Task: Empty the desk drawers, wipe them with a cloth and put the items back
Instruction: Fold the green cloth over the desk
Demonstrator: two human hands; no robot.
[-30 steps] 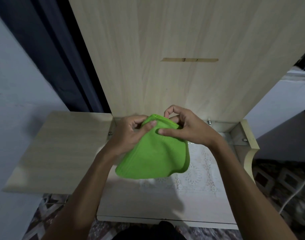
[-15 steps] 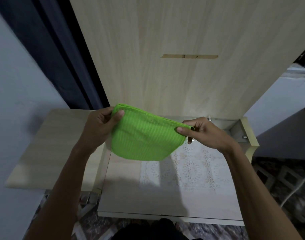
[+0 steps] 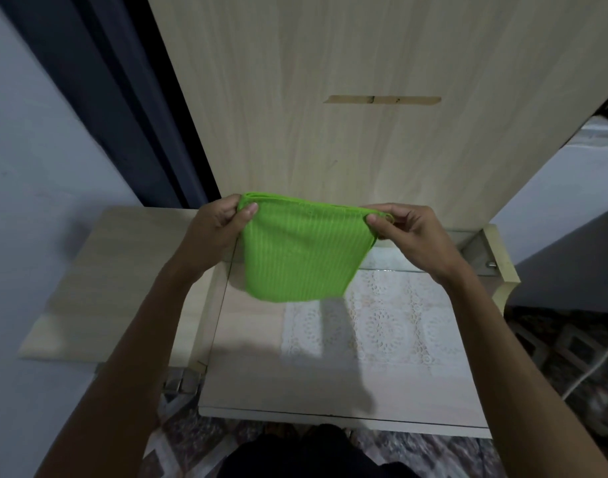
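While both hands pinch top corners, green cloth [image 3: 300,250] hangs folded above open drawer [image 3: 344,381]: left hand [image 3: 219,232] at left corner, right hand [image 3: 404,232] at right. Risk: thin fingertip grip slips, cloth drops, folds bunch, wiping patchy.
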